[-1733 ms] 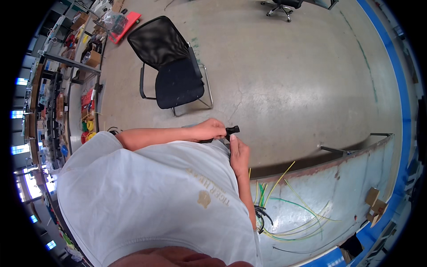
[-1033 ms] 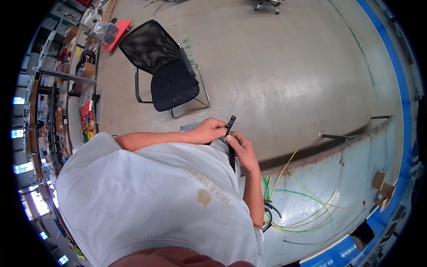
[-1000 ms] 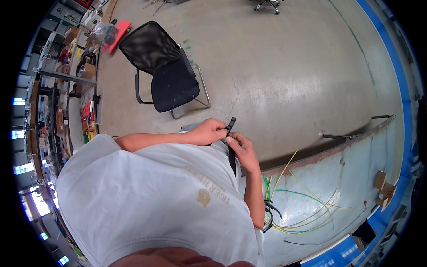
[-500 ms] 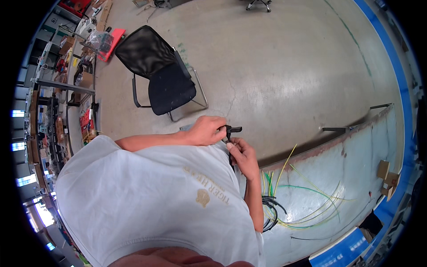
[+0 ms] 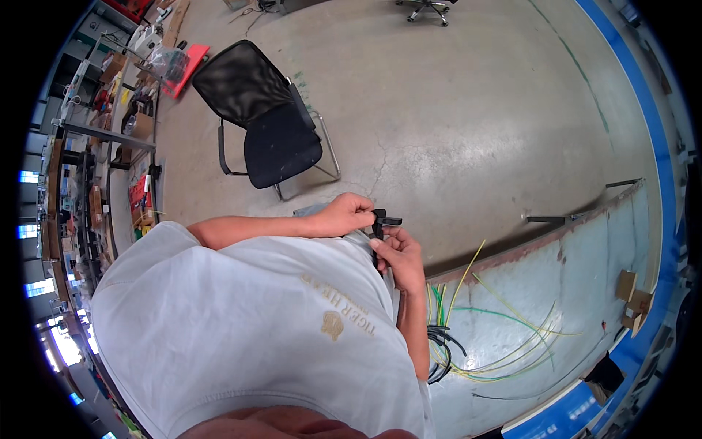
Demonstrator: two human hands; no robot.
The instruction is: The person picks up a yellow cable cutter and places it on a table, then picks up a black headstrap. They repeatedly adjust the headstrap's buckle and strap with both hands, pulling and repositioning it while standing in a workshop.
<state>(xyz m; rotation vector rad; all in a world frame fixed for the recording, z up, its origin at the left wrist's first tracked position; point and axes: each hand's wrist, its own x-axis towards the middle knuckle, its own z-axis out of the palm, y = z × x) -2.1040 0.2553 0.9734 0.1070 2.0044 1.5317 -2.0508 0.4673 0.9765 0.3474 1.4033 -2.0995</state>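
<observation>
In front of my body, at the edge of the grey shirt, both hands are close together at a small black angular piece (image 5: 379, 222) with an arm jutting to the right; its exact kind I cannot make out. My left hand (image 5: 342, 216) is closed, with its fingertips pinching the piece's upper left side. Just below and to the right, my right hand (image 5: 402, 257) is closed as well, thumb and fingers gripping the lower part. A dark strip runs down from the piece beside the right thumb and is partly hidden by that hand.
A black mesh-backed chair (image 5: 281, 150) stands ahead on the left. At right, a worn metal-topped table (image 5: 585, 271) carries yellow and green wires (image 5: 512, 358) and a coil of black cable (image 5: 440, 344). Cluttered shelving (image 5: 110, 139) lines the far left; small cardboard boxes (image 5: 636, 304) sit far right.
The hands have shifted slightly around the black piece, and more of its upper part shows between the fingers. Both still grip it. The whole view has moved a little.
</observation>
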